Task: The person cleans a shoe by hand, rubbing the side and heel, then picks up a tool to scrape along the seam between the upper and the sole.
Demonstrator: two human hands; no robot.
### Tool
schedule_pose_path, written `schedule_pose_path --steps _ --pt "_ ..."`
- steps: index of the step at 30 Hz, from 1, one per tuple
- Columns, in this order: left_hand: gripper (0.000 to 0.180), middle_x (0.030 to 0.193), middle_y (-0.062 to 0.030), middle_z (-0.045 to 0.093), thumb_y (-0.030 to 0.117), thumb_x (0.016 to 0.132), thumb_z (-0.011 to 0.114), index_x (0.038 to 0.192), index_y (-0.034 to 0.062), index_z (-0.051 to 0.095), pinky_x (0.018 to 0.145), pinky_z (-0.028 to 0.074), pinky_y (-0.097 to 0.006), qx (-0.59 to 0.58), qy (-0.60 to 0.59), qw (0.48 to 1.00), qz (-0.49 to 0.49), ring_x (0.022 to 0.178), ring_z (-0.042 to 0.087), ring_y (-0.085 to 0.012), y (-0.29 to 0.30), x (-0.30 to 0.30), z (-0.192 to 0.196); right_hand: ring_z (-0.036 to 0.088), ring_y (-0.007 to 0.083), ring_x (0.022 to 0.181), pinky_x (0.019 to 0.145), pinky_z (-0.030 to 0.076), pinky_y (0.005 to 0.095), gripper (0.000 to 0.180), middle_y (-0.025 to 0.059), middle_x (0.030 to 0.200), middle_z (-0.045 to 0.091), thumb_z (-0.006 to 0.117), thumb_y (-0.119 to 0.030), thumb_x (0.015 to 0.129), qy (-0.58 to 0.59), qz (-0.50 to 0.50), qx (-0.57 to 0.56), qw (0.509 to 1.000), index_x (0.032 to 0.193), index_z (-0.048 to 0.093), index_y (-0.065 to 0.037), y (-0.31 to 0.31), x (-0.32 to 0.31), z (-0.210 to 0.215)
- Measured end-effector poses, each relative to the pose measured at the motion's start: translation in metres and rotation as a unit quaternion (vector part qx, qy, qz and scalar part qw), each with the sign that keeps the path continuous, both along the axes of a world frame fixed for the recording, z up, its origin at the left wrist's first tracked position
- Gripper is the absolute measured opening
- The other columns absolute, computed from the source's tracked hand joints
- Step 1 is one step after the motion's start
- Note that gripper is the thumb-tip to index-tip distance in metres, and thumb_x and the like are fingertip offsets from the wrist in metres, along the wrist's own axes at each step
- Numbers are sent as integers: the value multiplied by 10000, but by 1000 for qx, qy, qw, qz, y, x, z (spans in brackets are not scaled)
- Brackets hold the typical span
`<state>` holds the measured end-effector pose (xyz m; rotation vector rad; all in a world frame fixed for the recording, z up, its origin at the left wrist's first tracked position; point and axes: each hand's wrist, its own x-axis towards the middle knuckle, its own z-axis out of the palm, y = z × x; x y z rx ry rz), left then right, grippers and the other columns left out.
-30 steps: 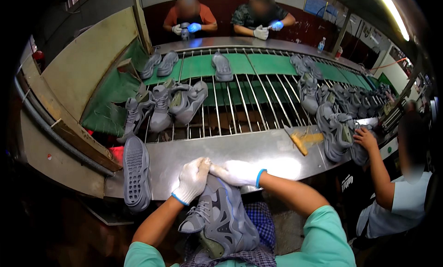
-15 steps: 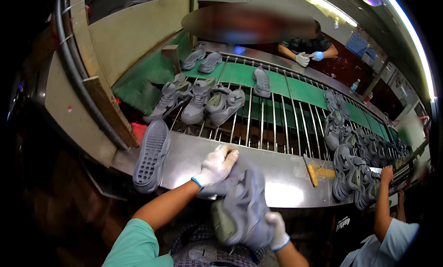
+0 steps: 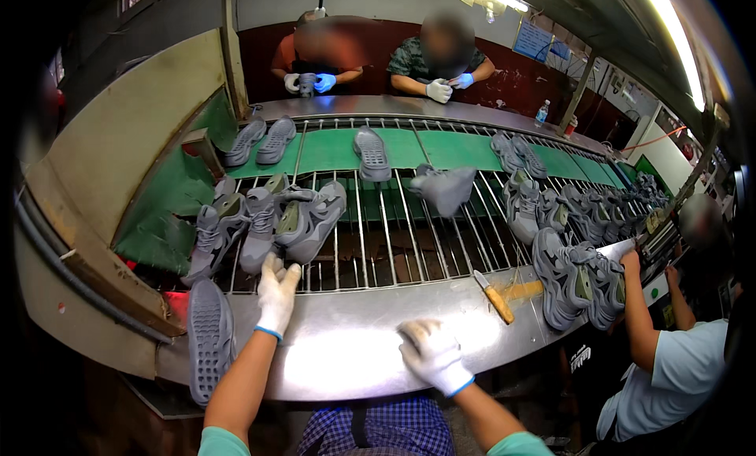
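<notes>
Your left hand (image 3: 277,297), in a white glove, is at the toe of a laced grey sneaker (image 3: 258,229) on the metal-bar rack (image 3: 362,259); you can't tell from this view whether its fingers grip the toe or only touch it. Your right hand (image 3: 435,354) is slightly blurred above the steel worktop (image 3: 346,361), fingers loosely bent and seemingly with nothing in them.

Two more sneakers flank that one: a laced sneaker (image 3: 211,237) on its left and a tilted sneaker (image 3: 316,220) on its right. Farther along, a blurred grey shoe (image 3: 445,190) shows over the bars with no hand on it; whether it rests there is unclear.

As for progress, these three sneakers look joined, upper to sole, and no shoe lies between your hands. What seems left close by is the upturned grey outsole (image 3: 210,342) at the worktop's left end, tread showing, with any upper hidden. The yellow-handled knife (image 3: 496,301) lies unheld toward the right, and grey soles (image 3: 372,153) sit on the green belt (image 3: 327,153).
</notes>
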<state>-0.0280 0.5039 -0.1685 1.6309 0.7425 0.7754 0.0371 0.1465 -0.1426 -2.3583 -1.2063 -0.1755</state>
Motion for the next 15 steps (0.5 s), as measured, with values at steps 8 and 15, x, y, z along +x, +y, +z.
schedule_pose_path --steps 8,15 --pt "820 1434 -111 658 271 825 952 1497 16 559 1120 474 -391 -217 -148 965 26 1260 633 -232 66 91 -42 700 320 1094 998 565 460 329 104 1151 753 761 -260 894 51 -45 82 994 1186 734 -111 7 -6 3" --pt "672 1335 -111 690 181 860 904 1433 -1 604 1022 534 -364 -159 -167 972 50 1118 680 -245 15 80 33 675 331 1119 1019 545 453 320 98 1164 740 762 -271 901 46 -53 78 994 1186 735 -129 -2 -3 6"
